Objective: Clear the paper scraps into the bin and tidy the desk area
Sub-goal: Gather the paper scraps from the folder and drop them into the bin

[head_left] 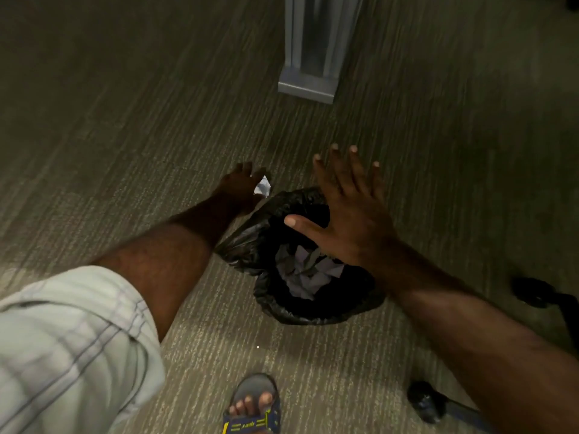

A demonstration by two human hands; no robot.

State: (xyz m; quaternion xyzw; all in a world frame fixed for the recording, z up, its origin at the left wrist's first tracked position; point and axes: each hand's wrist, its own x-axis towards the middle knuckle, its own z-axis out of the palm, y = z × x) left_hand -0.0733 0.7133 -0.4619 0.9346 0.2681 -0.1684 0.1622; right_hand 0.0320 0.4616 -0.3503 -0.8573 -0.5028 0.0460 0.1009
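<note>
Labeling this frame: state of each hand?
Left hand: holding a white paper scrap beside the bin.
Right hand: open, fingers spread, holding nothing.

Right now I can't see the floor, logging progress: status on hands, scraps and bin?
Left hand grips a paper scrap beside the bin. Right hand open, spread above the bin. Scraps already inside. Nothing blocking the opening.

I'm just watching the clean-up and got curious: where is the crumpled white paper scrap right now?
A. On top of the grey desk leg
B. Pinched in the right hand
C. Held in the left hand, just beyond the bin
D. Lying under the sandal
C: the left hand grips the white paper scrap beside the bin's far rim, while the right hand is spread open and holds nothing.
</note>
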